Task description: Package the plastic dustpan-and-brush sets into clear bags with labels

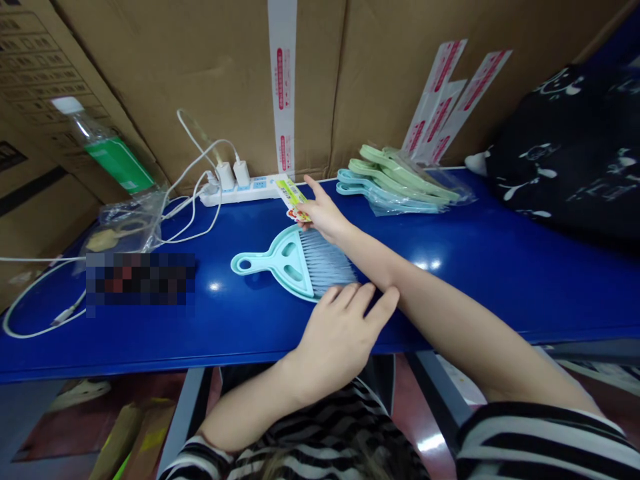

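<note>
1. Blue and shiny, the table top [475, 267] filled the middle of the frame, with lights glinting on it.
2. A small dustpan [280, 260] of pale teal plastic lay flat at the centre, its round-holed handle pointing to the left. A little brush with pale blue bristles [325, 267] sat inside the pan, so the two looked already put together.
3. The left hand [340, 333] lay open and flat at the near edge of the pan, fingertips touching the bristle end, gripping nothing.
4. The right hand [325, 217] reached across to the far side of the pan. Its thumb and fingers pinched a small paper label [291, 197], yellow and green with a bit of red. The label was just above the pan and not yet stuck on, as far as I could tell, so that part seemed left to do.
5. At the upper middle right lay a pile of pans [395, 180] in green and blue, smooth and curvy, some in clear crinkly wrap.
6. A white power strip [240, 190] with two plugs sat behind the label, and soft white cables [190, 200] looped to the left.
7. A clear plastic bottle [105, 150] with a green label leaned at the upper left.
8. Brown cardboard boxes [390, 73] stood behind, rough and dull. A black cloth bag [575, 147] with white cartoon prints sat at the right.
</note>
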Demonstrator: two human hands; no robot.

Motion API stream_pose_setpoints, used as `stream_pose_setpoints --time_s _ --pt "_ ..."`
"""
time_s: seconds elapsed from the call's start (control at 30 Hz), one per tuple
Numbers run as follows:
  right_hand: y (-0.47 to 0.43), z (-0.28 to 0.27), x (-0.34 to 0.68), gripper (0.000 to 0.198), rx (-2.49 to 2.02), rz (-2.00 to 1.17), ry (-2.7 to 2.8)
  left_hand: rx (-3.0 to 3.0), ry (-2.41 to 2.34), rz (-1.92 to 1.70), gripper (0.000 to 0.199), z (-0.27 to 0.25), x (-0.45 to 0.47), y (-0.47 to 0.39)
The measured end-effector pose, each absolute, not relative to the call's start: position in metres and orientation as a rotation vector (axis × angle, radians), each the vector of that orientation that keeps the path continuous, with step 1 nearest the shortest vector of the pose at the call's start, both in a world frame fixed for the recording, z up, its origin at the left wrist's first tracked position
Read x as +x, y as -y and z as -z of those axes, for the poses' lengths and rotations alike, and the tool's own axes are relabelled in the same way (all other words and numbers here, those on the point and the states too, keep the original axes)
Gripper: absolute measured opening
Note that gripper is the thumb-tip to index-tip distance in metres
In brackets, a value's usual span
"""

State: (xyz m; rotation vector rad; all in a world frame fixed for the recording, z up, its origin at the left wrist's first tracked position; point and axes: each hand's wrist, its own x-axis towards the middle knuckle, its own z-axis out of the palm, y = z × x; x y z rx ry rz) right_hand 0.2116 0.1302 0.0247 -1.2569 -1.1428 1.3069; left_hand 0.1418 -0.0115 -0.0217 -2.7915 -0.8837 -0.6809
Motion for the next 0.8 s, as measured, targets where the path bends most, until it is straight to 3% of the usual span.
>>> stream_pose_setpoints --time_s 0.1,0.3,0.63,0.8 --pt "-0.129 -0.024 0.212 0.075 -1.259 -1.340 1.135 -2.787 0.877 0.683 0.040 0.023 0.141 0.012" --pt "-0.128 -0.026 0.213 0.078 -1.167 -1.401 1.054 -2.815 0.899 0.593 0.058 0.021 0.141 0.012" --pt "-0.120 -0.038 0.207 0.073 -1.098 -1.402 0.914 -2.820 0.903 0.598 0.069 0.021 0.138 0.012" --pt "-0.120 -0.032 0.218 0.058 -1.085 -1.367 0.972 -2.787 0.940 0.656 0.063 0.019 0.136 0.014"
